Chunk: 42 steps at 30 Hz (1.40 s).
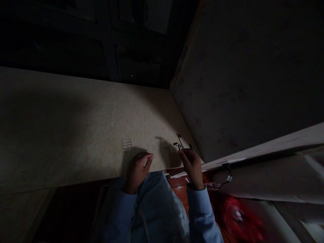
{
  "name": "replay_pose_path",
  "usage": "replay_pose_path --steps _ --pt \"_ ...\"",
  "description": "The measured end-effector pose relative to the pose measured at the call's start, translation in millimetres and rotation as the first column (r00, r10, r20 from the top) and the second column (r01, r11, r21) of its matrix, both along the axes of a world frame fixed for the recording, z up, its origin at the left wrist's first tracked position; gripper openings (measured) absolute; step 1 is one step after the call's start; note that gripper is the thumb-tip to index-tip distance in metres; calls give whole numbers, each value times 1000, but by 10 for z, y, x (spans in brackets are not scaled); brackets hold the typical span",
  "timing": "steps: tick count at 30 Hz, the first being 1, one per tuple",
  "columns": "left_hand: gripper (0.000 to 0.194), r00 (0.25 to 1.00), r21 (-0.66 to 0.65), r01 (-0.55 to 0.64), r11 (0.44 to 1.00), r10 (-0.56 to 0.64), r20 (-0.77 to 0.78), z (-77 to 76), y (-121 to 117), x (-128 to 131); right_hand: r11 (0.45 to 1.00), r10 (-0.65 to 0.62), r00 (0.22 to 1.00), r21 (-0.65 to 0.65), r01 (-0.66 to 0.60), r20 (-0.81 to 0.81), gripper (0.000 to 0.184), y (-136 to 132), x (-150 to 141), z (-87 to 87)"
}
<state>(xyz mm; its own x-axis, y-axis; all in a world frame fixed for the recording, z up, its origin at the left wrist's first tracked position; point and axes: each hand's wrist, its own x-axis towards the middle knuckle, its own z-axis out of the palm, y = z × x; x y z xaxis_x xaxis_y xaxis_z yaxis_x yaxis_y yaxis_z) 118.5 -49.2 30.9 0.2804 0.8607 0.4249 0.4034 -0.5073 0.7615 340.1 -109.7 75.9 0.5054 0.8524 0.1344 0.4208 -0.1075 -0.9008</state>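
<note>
My right hand (192, 165) is closed around the handle of a razor (177, 145), whose shiny metal head points up and to the left above the table. My left hand (138, 170) hovers over the table's near edge with its fingers curled and thumb and forefinger together; whether anything sits between them is hidden. Just beyond it, a small clear plastic case (127, 143) with a row of slots lies on the table (101, 135). Behind the razor lies a slim pale stick-like item (181, 140) with a dark end, partly covered by my right hand.
A patterned wall (243, 84) borders the table on the right. Dark window-like panels (136, 64) stand at the back. Below right are a thin black cable (225, 184) with a white tag and a red plastic bag (235, 216). The light is dim.
</note>
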Motion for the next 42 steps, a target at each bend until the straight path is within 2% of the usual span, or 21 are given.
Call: replay_pose_path --steps 5,12,18,25,34,39,42 --pt "17 996 31 -68 997 70 -64 -132 7 55 994 33 953 -110 1 301 41 110 206 -18" --pt "17 997 24 -71 997 72 -37 -161 17 33 936 171 834 -350 28 524 36 221 368 36" --pt "17 998 23 -57 998 58 -37 -188 20 25 865 237 782 -491 101 577 29 393 310 32" --pt "18 998 15 -44 999 45 -34 -174 23 15 803 242 756 -563 196 609 34 574 106 80" --pt "17 999 0 -42 999 42 -16 -156 27 11 795 274 741 -578 185 613 27 555 78 96" --pt "16 999 15 -38 999 37 11 -136 32 11 807 284 738 -568 161 613 24 550 89 95" --pt "16 997 0 -18 1000 18 80 -111 12 7 827 289 742 -548 125 604 25 527 137 72"
